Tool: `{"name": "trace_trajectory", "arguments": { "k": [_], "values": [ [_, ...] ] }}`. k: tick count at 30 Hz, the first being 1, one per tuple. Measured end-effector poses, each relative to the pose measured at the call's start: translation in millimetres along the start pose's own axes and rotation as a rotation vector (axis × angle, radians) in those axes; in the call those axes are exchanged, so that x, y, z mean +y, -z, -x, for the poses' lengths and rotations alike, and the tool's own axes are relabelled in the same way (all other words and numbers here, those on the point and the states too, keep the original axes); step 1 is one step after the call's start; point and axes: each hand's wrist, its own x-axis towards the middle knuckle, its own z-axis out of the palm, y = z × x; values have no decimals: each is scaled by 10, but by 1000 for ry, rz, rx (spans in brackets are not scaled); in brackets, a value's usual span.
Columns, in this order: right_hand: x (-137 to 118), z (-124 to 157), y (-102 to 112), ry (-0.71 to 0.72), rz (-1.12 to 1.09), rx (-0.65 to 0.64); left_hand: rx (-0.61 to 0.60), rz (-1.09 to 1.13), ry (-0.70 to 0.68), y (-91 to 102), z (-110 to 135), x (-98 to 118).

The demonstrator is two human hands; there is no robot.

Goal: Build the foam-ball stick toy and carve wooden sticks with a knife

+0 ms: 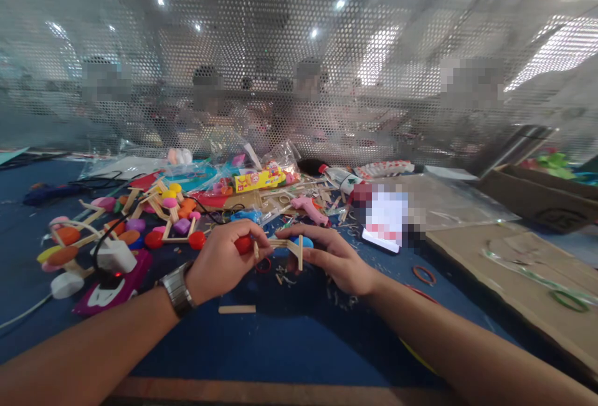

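Between my two hands is a small wooden-stick frame (280,243) with a red round piece (243,244) at its left end and a blue round piece (305,242) at its right. My left hand (227,256), with a metal watch on the wrist, pinches the left end. The fingers of my right hand (334,256) close around the right end, by an upright stick (300,253). Below them on the blue table lies a loose flat wooden stick (237,309). Wood scraps (284,276) and a thin red ring (263,265) sit just under the frame.
To the left are several stick frames with coloured round pieces (182,226) and a purple power strip (114,284) with a white plug. Behind my hands lie a pink glue gun (309,210), a bottle (343,179) and plastic bags. A lit phone (384,222) and cardboard (518,275) are at right.
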Motion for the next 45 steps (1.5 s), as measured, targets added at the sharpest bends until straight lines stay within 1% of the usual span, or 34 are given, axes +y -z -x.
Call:
{"name": "trace_trajectory", "arguments": {
  "k": [5, 10, 13, 18, 22, 25, 28, 31, 33, 38, 42, 45],
  "values": [
    [11, 7, 14, 39, 36, -13, -14, 1, 7, 12, -4, 7],
    [29, 9, 18, 47, 88, 6, -14, 5, -2, 6, 1, 4],
    [25, 6, 16, 65, 97, -3, -17, 13, 21, -1, 3, -4],
    [35, 13, 8, 74, 49, -10, -22, 13, 44, 7, -2, -2],
    [52, 29, -8, 109, 55, -2, -47, 38, 114, 21, -15, 1],
    [53, 24, -16, 167, 163, 50, -47, 58, 165, 29, -28, -6],
    [47, -1, -5, 288, 348, 120, -51, 100, 186, 30, -33, -16],
    [39, -30, 16, 398, 436, 130, -67, 139, 206, 28, -33, -21],
    [36, -44, 24, 427, 446, 123, -72, 148, 208, 30, -32, -22],
    [48, -68, 21, 442, 416, 120, -99, 171, 193, 39, -34, -31],
    [41, -58, 28, 445, 381, 111, -90, 160, 186, 43, -35, -35],
    [19, -25, 40, 377, 318, 65, -77, 100, 182, 41, -34, -25]
  ]
}}
